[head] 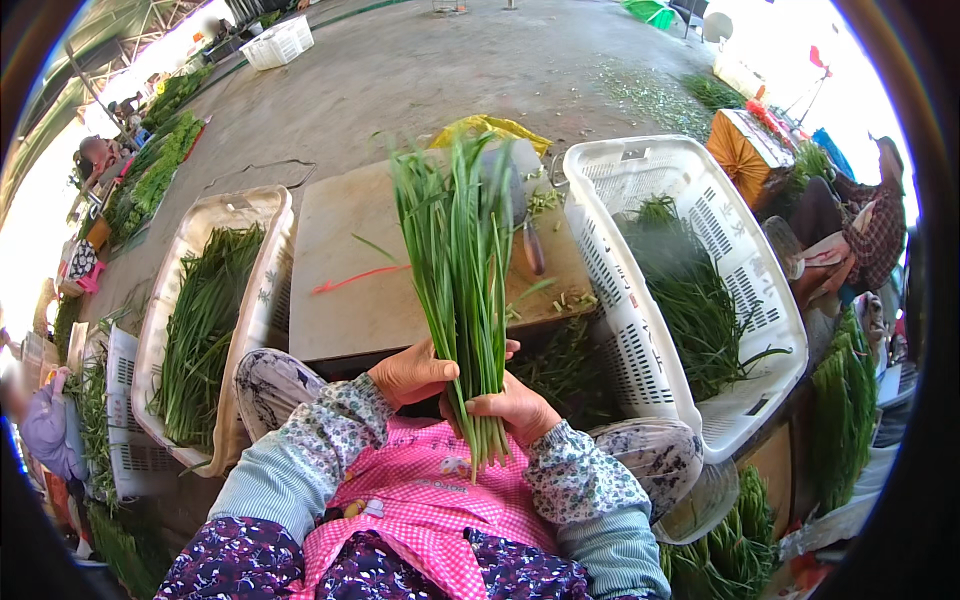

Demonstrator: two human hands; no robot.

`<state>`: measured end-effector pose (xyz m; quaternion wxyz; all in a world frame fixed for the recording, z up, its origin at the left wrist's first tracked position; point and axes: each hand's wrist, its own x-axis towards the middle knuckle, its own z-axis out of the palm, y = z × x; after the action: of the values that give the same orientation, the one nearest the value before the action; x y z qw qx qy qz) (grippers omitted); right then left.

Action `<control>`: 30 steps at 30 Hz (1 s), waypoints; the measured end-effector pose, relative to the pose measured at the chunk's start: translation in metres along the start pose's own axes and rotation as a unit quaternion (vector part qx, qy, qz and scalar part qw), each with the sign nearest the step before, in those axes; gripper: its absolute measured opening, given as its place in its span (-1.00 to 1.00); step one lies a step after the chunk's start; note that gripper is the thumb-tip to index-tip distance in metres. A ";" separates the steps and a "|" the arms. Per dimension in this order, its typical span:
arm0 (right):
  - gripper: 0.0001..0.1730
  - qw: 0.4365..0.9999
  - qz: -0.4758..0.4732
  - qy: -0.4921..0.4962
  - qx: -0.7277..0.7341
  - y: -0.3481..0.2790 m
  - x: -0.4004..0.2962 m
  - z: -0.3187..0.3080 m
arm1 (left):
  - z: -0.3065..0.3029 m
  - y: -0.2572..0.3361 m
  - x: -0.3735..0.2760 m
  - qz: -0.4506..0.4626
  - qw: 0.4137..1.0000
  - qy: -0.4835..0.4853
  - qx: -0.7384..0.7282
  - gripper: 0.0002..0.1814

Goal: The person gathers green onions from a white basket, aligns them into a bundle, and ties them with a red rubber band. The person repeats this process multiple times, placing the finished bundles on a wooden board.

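Observation:
A bunch of long green garlic chives (461,247) stands nearly upright between my hands, its pale cut ends towards my lap. My left hand (416,373) curls around its left side, thumb across the front. Lower down, my right hand (517,409) grips the stalks near their ends. Behind the leaves lies a wide cutting board (352,225), with a red tie (360,278) on its left half. A knife (534,249) rests on the right half, its blade partly hidden by the leaves. Short cut stalk ends (546,200) lie beside it.
A white plastic crate (289,225) of chives stands left of the board; a larger perforated crate (742,300) stands right. Yellow material (480,129) lies beyond the board. A seated person (870,232) is at the right. Bundled chives (844,412) stand below that person.

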<state>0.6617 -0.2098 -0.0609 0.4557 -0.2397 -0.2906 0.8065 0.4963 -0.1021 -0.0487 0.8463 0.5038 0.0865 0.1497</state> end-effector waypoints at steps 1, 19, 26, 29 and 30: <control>-0.46 1.000 0.009 -0.018 -0.002 0.001 0.001 -0.003 | 0.002 0.001 0.002 0.014 1.000 -0.010 -0.006 0.02; -0.24 0.968 -0.103 0.180 -0.142 -0.008 -0.002 -0.006 | -0.001 0.056 -0.012 0.093 0.974 0.179 -0.101 -0.02; -0.54 0.949 -0.129 0.151 -0.244 0.014 0.007 0.012 | 0.002 0.057 -0.026 0.115 0.968 0.198 -0.103 -0.07; -0.68 0.966 -0.089 0.125 -0.210 0.015 0.006 0.012 | -0.007 0.051 -0.031 0.144 0.972 0.122 -0.143 -0.06; -0.72 0.971 -0.075 0.114 -0.199 0.015 0.005 0.011 | -0.007 0.050 -0.032 0.147 0.972 0.119 -0.138 -0.07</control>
<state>0.6433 -0.2144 -0.0639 0.4879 -0.3930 -0.4083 0.6639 0.4557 -0.0849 -0.0078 0.8598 0.3681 0.0902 0.3422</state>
